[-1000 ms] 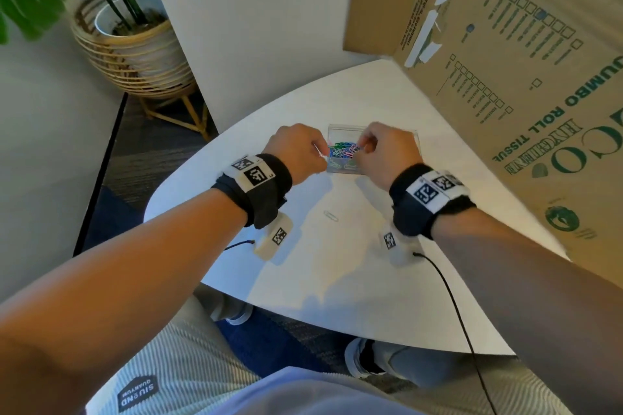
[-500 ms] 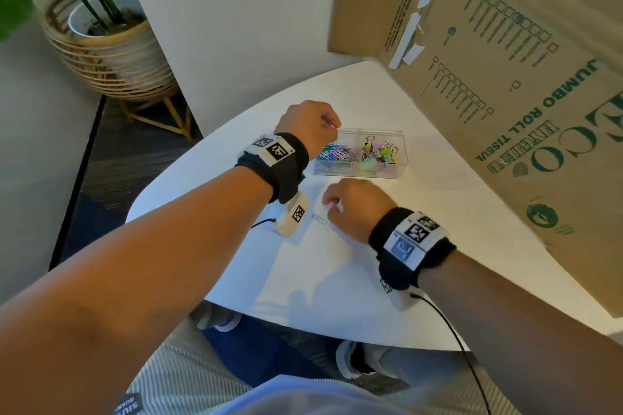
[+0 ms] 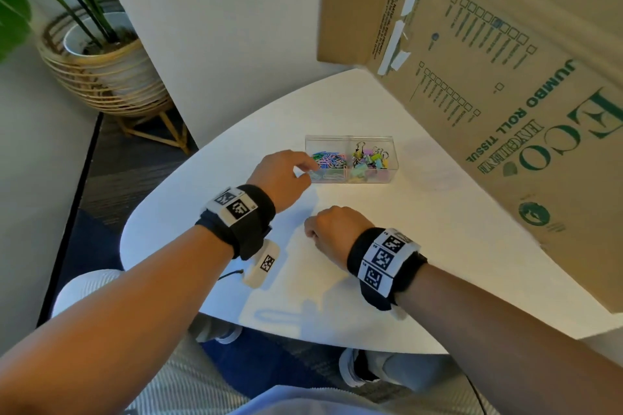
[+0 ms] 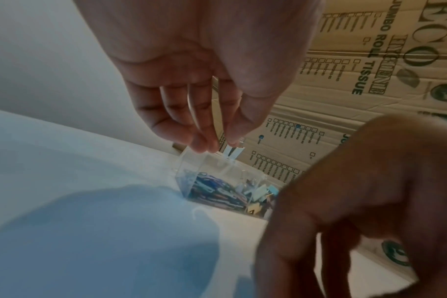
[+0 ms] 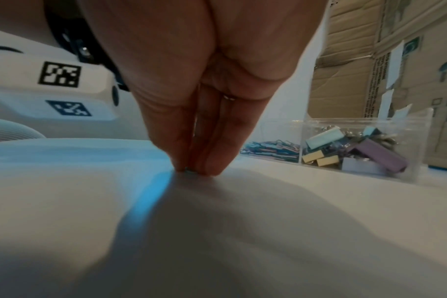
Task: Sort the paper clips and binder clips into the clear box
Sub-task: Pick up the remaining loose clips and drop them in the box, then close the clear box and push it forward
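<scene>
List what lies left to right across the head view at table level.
Potted plant → left hand → clear box with paper clips, then binder clips → cardboard box.

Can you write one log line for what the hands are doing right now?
left hand: by clear box, maybe holding a clip | right hand: fingertips pinching last paper clip on table | sorting: nearly done
</scene>
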Demonstrator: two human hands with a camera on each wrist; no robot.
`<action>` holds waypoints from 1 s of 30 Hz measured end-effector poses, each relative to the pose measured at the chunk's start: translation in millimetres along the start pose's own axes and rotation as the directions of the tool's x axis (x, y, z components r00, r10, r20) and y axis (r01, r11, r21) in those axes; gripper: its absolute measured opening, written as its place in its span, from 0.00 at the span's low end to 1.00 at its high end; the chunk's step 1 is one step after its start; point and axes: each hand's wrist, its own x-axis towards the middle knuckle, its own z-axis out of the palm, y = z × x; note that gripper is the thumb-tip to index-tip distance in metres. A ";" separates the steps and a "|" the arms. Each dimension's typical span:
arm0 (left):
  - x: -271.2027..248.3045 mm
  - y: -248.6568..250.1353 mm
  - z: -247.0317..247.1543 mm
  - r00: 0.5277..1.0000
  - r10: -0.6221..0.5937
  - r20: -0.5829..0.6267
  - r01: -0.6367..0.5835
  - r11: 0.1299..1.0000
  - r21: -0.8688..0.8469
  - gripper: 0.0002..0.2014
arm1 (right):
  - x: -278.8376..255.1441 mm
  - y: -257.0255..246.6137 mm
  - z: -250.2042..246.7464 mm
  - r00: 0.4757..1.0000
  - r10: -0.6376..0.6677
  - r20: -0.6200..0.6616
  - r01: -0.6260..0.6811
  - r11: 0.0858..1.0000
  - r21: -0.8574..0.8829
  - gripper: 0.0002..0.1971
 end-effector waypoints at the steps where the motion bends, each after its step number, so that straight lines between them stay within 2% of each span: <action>1: -3.2 -2.6 0.4 1.000 -0.014 -0.006 0.014 1.000 -0.017 0.12 | -1.5 -0.2 -0.9 1.000 0.015 0.005 -0.015 0.999 0.038 0.12; 5: -13.6 -17.1 -1.2 0.999 -0.044 -0.010 0.044 0.999 0.028 0.11 | -10.4 1.2 -3.5 0.996 0.065 0.061 -0.070 0.994 0.085 0.14; 9: -22.8 -35.0 -2.1 0.987 -0.108 0.115 0.080 0.970 0.231 0.11 | -14.6 5.9 -1.6 0.992 0.105 0.072 -0.113 0.987 0.113 0.13; 11: -26.3 -39.9 -0.8 0.976 -0.144 0.163 0.094 0.956 0.277 0.13 | -15.2 7.9 2.3 0.992 0.099 0.082 -0.108 0.987 0.118 0.12; 15: -25.6 -43.4 -0.2 0.975 -0.135 0.176 0.080 0.954 0.290 0.13 | -14.3 13.7 6.8 0.992 0.064 0.109 -0.083 0.979 0.184 0.09; 16: -23.0 -42.8 -1.4 0.974 -0.133 0.182 0.077 0.954 0.289 0.13 | -13.2 16.9 3.2 0.996 0.058 0.067 -0.071 0.973 0.219 0.07; 18: -14.4 -40.1 -4.9 0.975 -0.128 0.183 0.073 0.956 0.283 0.13 | -8.1 26.2 -13.1 0.989 0.080 -0.125 -0.035 0.942 0.332 0.08; 20: -2.8 -34.9 -9.5 0.981 -0.121 0.152 0.083 0.967 0.239 0.12 | 1.3 37.6 -37.9 0.927 0.136 -0.348 0.022 0.911 0.413 0.09; 22: 10.7 -28.2 -14.3 0.986 -0.126 0.110 0.105 0.979 0.177 0.12 | 13.4 46.1 -63.8 0.849 0.186 -0.494 0.050 0.903 0.426 0.08; 24: 23.5 -21.0 -18.3 0.988 -0.137 0.066 0.128 0.983 0.130 0.12 | 26.2 50.6 -79.4 0.818 0.222 -0.530 0.018 0.912 0.410 0.07; 27: 38.9 -17.0 -18.2 0.983 -0.178 0.039 0.175 0.982 0.071 0.13 | 37.0 61.8 -83.5 0.871 0.270 -0.410 -0.079 0.902 0.425 0.06; 28: 43.3 -17.1 -17.4 0.980 -0.197 0.042 0.195 0.980 0.050 0.14 | 36.7 67.5 -84.9 0.867 0.299 -0.399 -0.101 0.889 0.447 0.05; 30: 52.6 -17.3 -16.1 0.969 -0.241 0.050 0.243 0.970 -0.024 0.15 | 34.5 84.1 -90.6 0.787 0.402 -0.468 -0.140 0.855 0.499 0.05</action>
